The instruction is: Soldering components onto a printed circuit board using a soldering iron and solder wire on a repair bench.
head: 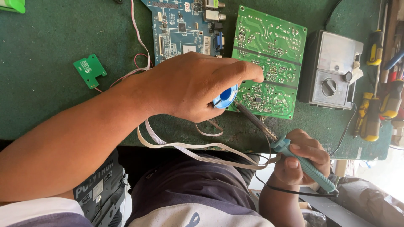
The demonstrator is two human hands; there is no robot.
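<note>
Left hand (191,86) pinching blue solder-wick reel (225,96) over green circuit board (269,61); right hand (301,157) fingers wrapped around teal soldering iron (294,155), tip touching board.

A small white rectangular label (189,48) sits on the blue circuit board (181,29) at the top centre, with another white sticker (187,6) near that board's upper edge. The grey meter (332,71) to the right has a pale rectangular display window (338,52). Bottom left, a dark casing (99,191) carries white lettering and a small pale sticker (97,190).
</note>
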